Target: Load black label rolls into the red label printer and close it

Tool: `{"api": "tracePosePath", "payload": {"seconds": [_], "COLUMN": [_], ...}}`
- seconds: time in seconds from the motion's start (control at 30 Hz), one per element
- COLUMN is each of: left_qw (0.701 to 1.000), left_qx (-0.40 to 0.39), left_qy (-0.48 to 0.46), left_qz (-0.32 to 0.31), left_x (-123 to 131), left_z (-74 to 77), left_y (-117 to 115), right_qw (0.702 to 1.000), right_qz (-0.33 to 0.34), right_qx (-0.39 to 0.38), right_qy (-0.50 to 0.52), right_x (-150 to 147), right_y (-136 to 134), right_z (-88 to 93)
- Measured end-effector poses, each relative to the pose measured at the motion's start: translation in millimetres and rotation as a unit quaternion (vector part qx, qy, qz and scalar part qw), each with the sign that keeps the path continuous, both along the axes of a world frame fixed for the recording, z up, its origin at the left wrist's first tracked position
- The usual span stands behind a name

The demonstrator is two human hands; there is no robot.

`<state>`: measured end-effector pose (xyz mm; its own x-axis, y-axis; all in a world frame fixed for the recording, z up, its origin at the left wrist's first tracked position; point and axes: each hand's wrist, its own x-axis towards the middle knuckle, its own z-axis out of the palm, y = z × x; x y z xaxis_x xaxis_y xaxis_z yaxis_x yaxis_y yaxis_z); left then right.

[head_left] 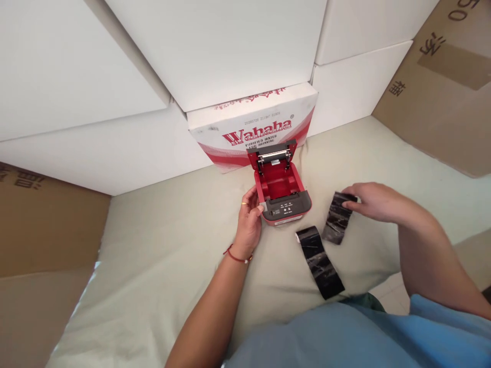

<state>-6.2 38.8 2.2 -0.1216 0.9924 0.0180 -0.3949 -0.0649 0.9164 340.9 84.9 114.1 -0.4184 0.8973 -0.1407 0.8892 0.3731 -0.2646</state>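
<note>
A small red and dark grey label printer (286, 207) stands on the cloth with its lid (273, 153) raised and its red inner bay exposed. My left hand (250, 217) grips the printer's left side, thumb on the front corner and fingers along the side. In my right hand (366, 202) is a short black marbled strip (337, 222), pinched by its upper end and hanging toward the cloth. A longer black marbled strip (322, 266) lies between the printer and my body, with a small white-ended roll at its far end.
Behind the printer a white and red Wahaha water carton (264, 125) leans against stacked white boxes (230, 46). Brown cardboard boxes stand at left (46, 225) and right (445, 87). A pale green cloth (164, 271) covers the surface.
</note>
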Motion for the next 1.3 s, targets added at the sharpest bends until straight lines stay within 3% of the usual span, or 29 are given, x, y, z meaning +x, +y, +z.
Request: {"api": "tracePosePath", "payload": {"seconds": [0.1,0.2,0.3,0.4,0.53,0.67,0.73,0.83,1.0,1.17,1.3], "left_qw": [1.0,1.0,1.0,1.0,0.999,0.998,0.998,0.999,0.999,0.999,0.995], "left_qx": [-0.004,-0.012,-0.012,-0.01,-0.012,-0.003,0.0,0.002,0.002,0.006,0.027], "left_qy": [-0.007,-0.013,0.0,-0.005,-0.038,-0.05,-0.051,-0.05,-0.045,-0.032,0.068], "left_qz": [0.006,0.009,0.007,0.007,0.023,0.026,0.022,0.016,0.014,0.009,0.069], "left_x": [-0.4,-1.0,-1.9,-1.3,1.8,3.6,3.5,2.7,0.9,0.6,2.1], "left_z": [-0.1,1.1,2.4,2.6,1.8,2.4,3.2,4.0,2.4,-2.3,-6.1], "left_y": [0.3,-0.1,-1.0,-1.4,-0.4,0.4,0.2,-0.6,-0.2,1.7,-7.5], "right_qw": [0.996,0.985,0.981,0.98,0.958,0.951,0.966,0.991,0.991,0.991,0.989], "right_qz": [0.005,0.078,0.121,0.132,0.175,0.151,0.115,0.086,0.089,0.082,0.124], "right_qx": [0.001,-0.041,-0.104,-0.113,-0.094,0.01,0.062,0.078,0.065,0.057,0.045], "right_qy": [0.085,0.151,0.11,0.101,0.206,0.269,0.222,0.071,-0.081,-0.09,0.069], "right_x": [-17.5,-54.7,-81.7,-82.7,-64.1,-76.6,-99.8,-139.1,-170.4,-171.4,-159.6], "right_y": [-18.4,-43.2,-59.0,-61.5,-47.5,-15.9,3.2,29.0,51.0,55.1,45.6], "right_z": [-26.4,-36.0,-35.9,-22.3,21.6,55.3,55.4,41.9,23.3,20.5,29.9]}}
